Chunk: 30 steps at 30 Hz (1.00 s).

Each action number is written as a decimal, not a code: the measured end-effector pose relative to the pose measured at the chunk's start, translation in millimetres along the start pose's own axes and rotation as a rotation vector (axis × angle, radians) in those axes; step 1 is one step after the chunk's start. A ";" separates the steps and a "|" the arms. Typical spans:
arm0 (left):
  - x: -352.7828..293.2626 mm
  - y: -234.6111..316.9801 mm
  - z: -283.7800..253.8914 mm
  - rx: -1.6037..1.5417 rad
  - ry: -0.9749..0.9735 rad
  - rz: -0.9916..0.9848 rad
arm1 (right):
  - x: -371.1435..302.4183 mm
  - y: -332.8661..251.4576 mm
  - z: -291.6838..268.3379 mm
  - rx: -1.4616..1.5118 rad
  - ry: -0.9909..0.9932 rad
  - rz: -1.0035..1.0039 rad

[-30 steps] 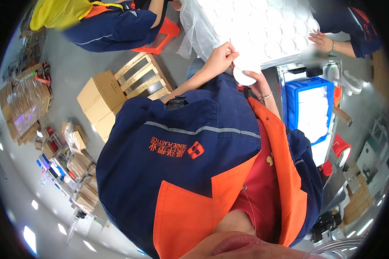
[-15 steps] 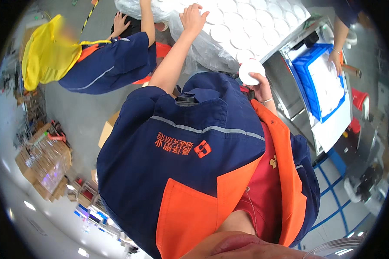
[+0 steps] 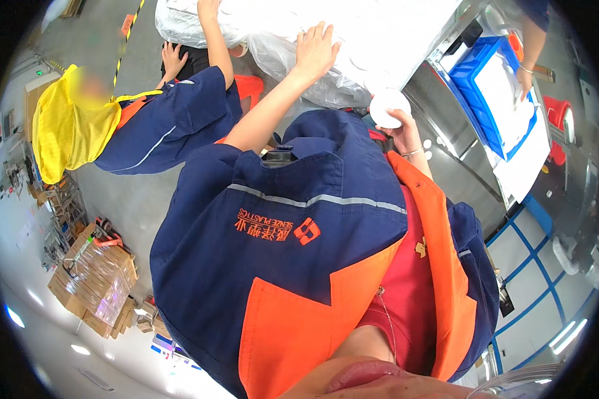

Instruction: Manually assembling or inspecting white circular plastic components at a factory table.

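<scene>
My right hand (image 3: 404,135) grips a round white disc, lid-like in shape (image 3: 390,108), by its near edge. The disc is tilted so that its flat face shows, just off the near right corner of a white table (image 3: 393,33). My left hand (image 3: 316,53) rests palm down with fingers spread near the table's front edge, holding nothing. Under and around it the surface is washed out by glare, and only faint round outlines show there. Clear plastic sheeting (image 3: 283,66) hangs in folds over the front edge, close to my left wrist.
On the left sits a person in a yellow head cover (image 3: 63,133), one arm reaching onto the table. To the right, another person's hand (image 3: 524,83) is at a blue crate (image 3: 480,110) of white contents. Several small white discs lie below it. Wrapped cartons (image 3: 93,279) stand at lower left.
My left hand has shifted right and slightly nearer over the table. The white disc remains in my right hand. The view has shifted, and the tabletop looks brighter, its rows of discs now faint.
</scene>
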<state>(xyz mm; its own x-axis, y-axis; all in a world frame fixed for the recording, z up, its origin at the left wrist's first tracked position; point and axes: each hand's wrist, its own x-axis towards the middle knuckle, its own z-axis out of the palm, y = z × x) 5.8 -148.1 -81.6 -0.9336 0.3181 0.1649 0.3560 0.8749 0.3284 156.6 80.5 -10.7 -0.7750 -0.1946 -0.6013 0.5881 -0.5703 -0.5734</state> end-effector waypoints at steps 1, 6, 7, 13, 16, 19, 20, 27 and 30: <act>-0.1 -0.7 -1.1 -0.002 -0.004 -0.002 | 0.1 -0.9 1.7 0.000 -0.003 0.001; 9.1 -6.7 -12.4 0.066 -0.188 -0.020 | 0.0 -2.1 2.0 0.003 0.037 0.020; 14.0 -4.3 -14.8 0.062 -0.193 -0.021 | 1.2 -2.5 -0.5 0.010 0.072 0.031; 33.8 6.2 -6.0 0.049 -0.336 -0.172 | 3.8 -8.9 0.4 0.056 0.057 -0.003; 32.7 4.8 0.6 0.083 -0.260 -0.346 | 4.9 -6.1 -1.2 0.064 0.077 -0.003; 32.5 0.6 -3.5 0.088 -0.223 -0.345 | 10.8 -5.4 -6.9 0.061 0.089 0.015; 38.5 6.3 -11.2 -0.014 -0.286 -0.378 | 11.5 -7.8 -9.7 0.052 0.093 0.019; -15.6 84.1 -71.0 -0.877 -0.448 -0.095 | 31.8 -29.0 -2.5 -0.003 -0.052 0.028; -24.6 93.7 -76.9 -1.137 -0.288 -0.276 | 36.2 -36.5 2.4 0.082 -0.137 0.066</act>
<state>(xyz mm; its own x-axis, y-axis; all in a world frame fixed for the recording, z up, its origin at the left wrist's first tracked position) 65.2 -102.1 16.6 -0.9068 0.3678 -0.2063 -0.1610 0.1502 0.9755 106.5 92.3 -10.2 -0.7627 -0.3380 -0.5514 0.6226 -0.6144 -0.4846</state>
